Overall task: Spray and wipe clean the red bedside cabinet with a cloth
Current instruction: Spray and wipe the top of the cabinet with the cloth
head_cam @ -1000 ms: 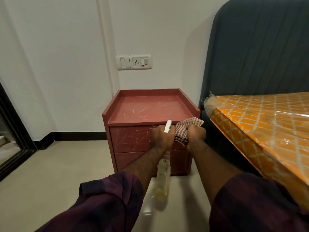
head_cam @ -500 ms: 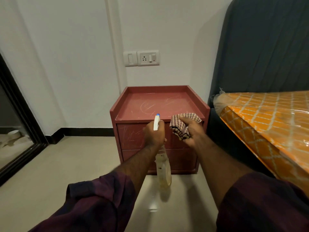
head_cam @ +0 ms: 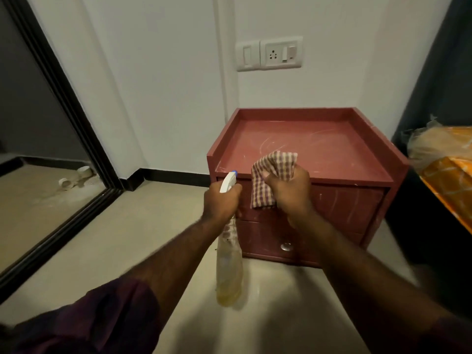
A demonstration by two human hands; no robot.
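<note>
Two-drawer red cabinet (head_cam: 352,208) | white scratches all over | raised rim

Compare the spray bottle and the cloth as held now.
The spray bottle is rigid, clear, with yellowish liquid; the cloth is soft, checked, bunched. The bottle hangs below the left hand; the cloth sticks up from the right hand. Both are held before the red cabinet.

No readable text, label or number shows anywhere.
</note>
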